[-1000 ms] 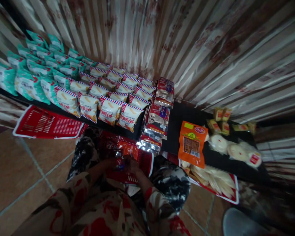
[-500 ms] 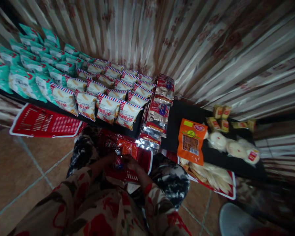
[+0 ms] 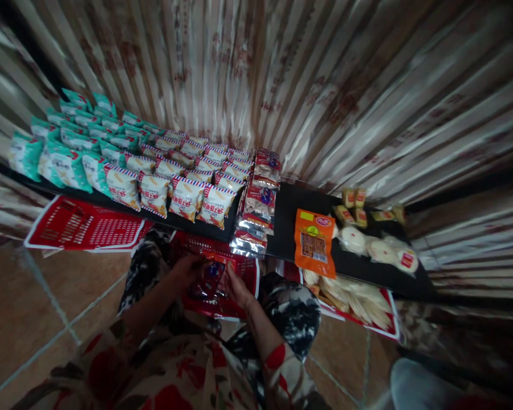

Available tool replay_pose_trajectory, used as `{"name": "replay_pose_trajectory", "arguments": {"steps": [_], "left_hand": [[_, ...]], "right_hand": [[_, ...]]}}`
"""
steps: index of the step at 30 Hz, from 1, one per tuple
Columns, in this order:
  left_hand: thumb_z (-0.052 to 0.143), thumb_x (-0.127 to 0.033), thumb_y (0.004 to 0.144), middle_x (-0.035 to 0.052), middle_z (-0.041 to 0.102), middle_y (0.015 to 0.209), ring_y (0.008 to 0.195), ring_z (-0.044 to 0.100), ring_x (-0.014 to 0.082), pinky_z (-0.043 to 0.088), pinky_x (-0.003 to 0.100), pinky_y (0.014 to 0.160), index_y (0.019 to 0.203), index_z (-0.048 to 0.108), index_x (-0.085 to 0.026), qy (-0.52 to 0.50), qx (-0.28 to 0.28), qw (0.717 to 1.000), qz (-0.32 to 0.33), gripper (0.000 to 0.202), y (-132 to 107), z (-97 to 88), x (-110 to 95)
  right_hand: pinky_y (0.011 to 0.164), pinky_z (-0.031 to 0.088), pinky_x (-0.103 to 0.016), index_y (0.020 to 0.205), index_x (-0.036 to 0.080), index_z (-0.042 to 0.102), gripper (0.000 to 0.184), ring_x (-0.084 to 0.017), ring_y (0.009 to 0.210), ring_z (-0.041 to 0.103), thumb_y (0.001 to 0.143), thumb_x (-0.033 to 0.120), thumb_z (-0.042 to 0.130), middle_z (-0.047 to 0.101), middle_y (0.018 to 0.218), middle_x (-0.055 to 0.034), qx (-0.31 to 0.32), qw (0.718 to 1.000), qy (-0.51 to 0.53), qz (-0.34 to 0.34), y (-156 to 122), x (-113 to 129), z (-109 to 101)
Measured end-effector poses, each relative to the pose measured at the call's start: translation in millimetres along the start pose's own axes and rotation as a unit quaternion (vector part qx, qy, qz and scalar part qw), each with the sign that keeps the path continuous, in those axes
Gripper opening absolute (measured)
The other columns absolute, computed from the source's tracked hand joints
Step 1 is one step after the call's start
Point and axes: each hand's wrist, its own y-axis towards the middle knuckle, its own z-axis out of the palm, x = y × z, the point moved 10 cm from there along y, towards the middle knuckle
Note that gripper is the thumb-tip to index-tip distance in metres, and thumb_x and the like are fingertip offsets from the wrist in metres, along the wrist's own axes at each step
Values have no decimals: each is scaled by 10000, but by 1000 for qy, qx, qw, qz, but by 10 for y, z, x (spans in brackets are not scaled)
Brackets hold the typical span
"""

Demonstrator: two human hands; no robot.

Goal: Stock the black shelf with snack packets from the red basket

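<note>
Between my two hands is a dark red snack packet [image 3: 210,279] with a blue figure printed on it, held over a red basket [image 3: 251,279] in front of my lap. My left hand [image 3: 187,270] grips the packet's left side, its fingers curled and partly in shadow. On the opposite side my right hand [image 3: 238,288] pinches the edge, thumb uppermost. Just beyond the basket, similar red and silver packets [image 3: 259,205] lie overlapped in a column on a black table [image 3: 284,199].
White chip bags [image 3: 182,196] and teal bags [image 3: 70,165] stand in rows at left. An orange food pouch [image 3: 314,242], small yellow packs [image 3: 349,206] and round white wrapped cakes [image 3: 380,249] lie at right. Below the table are another red basket [image 3: 85,225] and a filled basket [image 3: 395,319].
My hands have moved apart, and the dark red packet now lies spread between them. The camera view has shifted, so the table appears lower and further left on its right side.
</note>
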Motion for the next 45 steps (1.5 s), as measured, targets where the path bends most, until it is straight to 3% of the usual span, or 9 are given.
{"name": "replay_pose_trajectory", "arguments": {"steps": [7,12,15,20,25,29,32,41,45], "left_hand": [[574,15,690,57,685,754,800,674,165,565,218,727,695,627,-93,-114,62,990,57,120,-601,295,-329],[710,-219,660,81,681,940,954,642,227,491,339,907,951,646,-131,-51,144,975,159,311,-1095,667,-594],[649,-379,734,45,657,841,829,652,183,516,329,798,1208,517,-154,13,134,967,218,541,-1344,850,-773],[504,-409,825,8,615,808,678,592,117,492,246,647,1282,447,-186,177,91,913,357,511,-1583,1077,-1044],[529,-334,804,78,503,1245,967,583,158,503,274,819,1243,497,-231,291,101,847,433,451,-1462,1365,-1010],[540,-236,777,95,492,1268,1038,561,184,538,262,757,1279,460,-220,267,166,850,423,508,-1220,1691,-845],[512,-161,760,72,535,1199,967,587,165,552,251,702,1184,543,-217,245,148,856,431,428,-1024,1839,-847],[531,-86,714,66,568,1080,996,581,172,481,323,903,1066,630,-196,326,20,818,473,382,-605,2081,-1366],[519,-87,719,77,569,1090,1040,559,190,461,347,933,1052,637,-174,359,-13,815,455,364,-459,2135,-1589]], "right_hand": [[827,456,-339,1021,240,634,520,-196,875,609,605,536,736,676,934,-21,39,985,-80,-148,-591,470,360],[685,473,-311,904,195,667,448,-168,667,600,675,579,653,667,734,-8,-75,970,-73,-219,-822,756,208],[652,469,-306,824,189,667,412,-170,637,597,673,572,656,664,704,-8,-109,960,-41,-253,-990,989,122],[550,431,-251,728,192,640,322,-131,543,545,655,499,703,624,610,20,-179,937,17,-299,-1249,1437,-163],[502,408,-225,680,195,585,355,-102,487,497,545,458,781,572,540,49,-246,906,83,-334,-1361,1907,-526],[486,404,-222,737,206,578,364,-97,474,489,546,446,775,581,566,53,-239,900,45,-362,-1331,2272,-593],[506,428,-227,781,215,574,353,-104,497,520,571,431,758,606,607,50,-243,894,23,-375,-1245,2469,-662],[580,470,-264,1253,209,428,708,-148,609,589,616,388,680,632,702,33,-304,867,-95,-383,-721,3033,-990],[624,472,-268,1159,190,552,537,-152,667,599,655,360,630,673,783,-6,-311,843,-178,-401,-506,3269,-1038]]}}
